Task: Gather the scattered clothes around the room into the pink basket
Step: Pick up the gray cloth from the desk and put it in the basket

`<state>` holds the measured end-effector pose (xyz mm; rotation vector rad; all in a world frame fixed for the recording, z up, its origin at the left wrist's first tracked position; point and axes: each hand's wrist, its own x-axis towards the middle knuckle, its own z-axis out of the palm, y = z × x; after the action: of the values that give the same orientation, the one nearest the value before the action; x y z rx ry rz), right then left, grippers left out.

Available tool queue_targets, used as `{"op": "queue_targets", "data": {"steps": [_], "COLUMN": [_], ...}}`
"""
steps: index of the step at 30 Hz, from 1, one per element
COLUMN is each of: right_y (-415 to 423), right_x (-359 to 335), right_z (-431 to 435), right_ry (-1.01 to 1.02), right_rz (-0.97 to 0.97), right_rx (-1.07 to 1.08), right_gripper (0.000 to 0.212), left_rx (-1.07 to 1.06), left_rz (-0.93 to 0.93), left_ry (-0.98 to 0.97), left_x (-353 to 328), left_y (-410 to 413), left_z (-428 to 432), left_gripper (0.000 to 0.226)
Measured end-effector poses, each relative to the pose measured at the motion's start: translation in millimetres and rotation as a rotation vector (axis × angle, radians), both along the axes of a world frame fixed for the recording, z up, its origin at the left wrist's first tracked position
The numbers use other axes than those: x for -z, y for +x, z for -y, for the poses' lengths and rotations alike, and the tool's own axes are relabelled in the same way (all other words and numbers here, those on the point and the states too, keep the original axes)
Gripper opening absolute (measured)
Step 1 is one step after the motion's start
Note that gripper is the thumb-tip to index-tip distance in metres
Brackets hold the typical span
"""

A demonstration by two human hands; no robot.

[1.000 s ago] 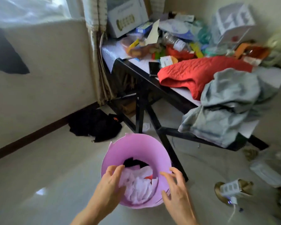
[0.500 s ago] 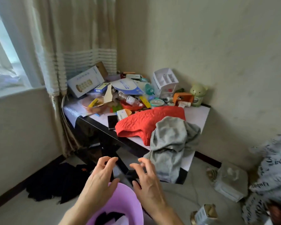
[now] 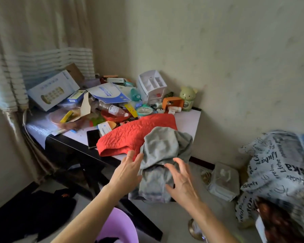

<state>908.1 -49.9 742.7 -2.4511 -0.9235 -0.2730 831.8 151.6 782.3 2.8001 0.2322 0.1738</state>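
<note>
Grey cotton, a crumpled soft garment [image 3: 165,155], hangs half off the front edge of the black-framed worktop [image 3: 65,142], and both hands are stretched toward it with fingers spread wide and nothing in them. The left hand [image 3: 128,171] lies at the garment's left border, its fingertips over the seam where grey meets the red quilted cloth [image 3: 135,134]; whether it touches the fabric I cannot tell. The right hand [image 3: 181,179] hovers in front of the drooping lower fold. Placed on either side like this, the hands look set to scoop the whole bundle at once, which suits a limp thing that would otherwise trail and slide off.

The red quilted cloth lies flat beneath and behind the grey one, so lifting the grey first frees it. Below the forearms, at the bottom edge of the view, stands the round pink plastic basket [image 3: 119,225] with some dark cloth already inside; it sits close under the worktop's edge, probably so a lifted piece can drop straight in.

On the floor to the left lies a black garment [image 3: 42,207], not yet collected. The rear of the worktop is crowded with boxes, a plastic bottle and a white organiser [image 3: 152,86]. At the right, a grey printed fabric [image 3: 279,171] is heaped.
</note>
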Motion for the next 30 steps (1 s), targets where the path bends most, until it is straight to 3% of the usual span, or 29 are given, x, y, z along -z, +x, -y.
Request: {"op": "queue_targets", "data": {"steps": [5,11,16,21,24,27,30], "right_y": [73.9,173.1,267.5,299.0,300.4,298.9,311.4], "right_x": [7.0,21.5,8.4,32.9,62.3,86.6,95.7], "right_z": [11.3,3.7,-15.1,-43.0,-47.6,-41.8,-33.4], "right_ry": [-0.129,-0.289,-0.487,-0.784,-0.842,-0.898,-0.832], "right_rz": [0.039,-0.069,-0.105,-0.284,-0.317,-0.307,-0.262], "right_rx": [0.030,-0.129,-0.294,-0.438,-0.449,-0.446,-0.435], "right_gripper": [0.071,0.083,0.099,0.124,0.132,0.131,0.111], "left_rx": [0.028,-0.133,-0.286,-0.409,-0.413,-0.423,-0.457], "left_rz": [-0.075,-0.229,-0.238,-0.296,-0.418,-0.554,-0.597], "left_ry": [0.077,0.044,-0.058,-0.113,-0.143,-0.141,-0.144], "left_x": [18.6,42.2,42.1,66.6,89.0,111.0,126.3], "left_y": [72.4,142.0,182.7,193.4,202.5,211.3,218.5], "left_z": [19.8,33.8,30.9,33.2,44.0,51.6,64.7], "left_gripper": [0.072,0.073,0.094,0.108,0.119,0.127,0.132]}}
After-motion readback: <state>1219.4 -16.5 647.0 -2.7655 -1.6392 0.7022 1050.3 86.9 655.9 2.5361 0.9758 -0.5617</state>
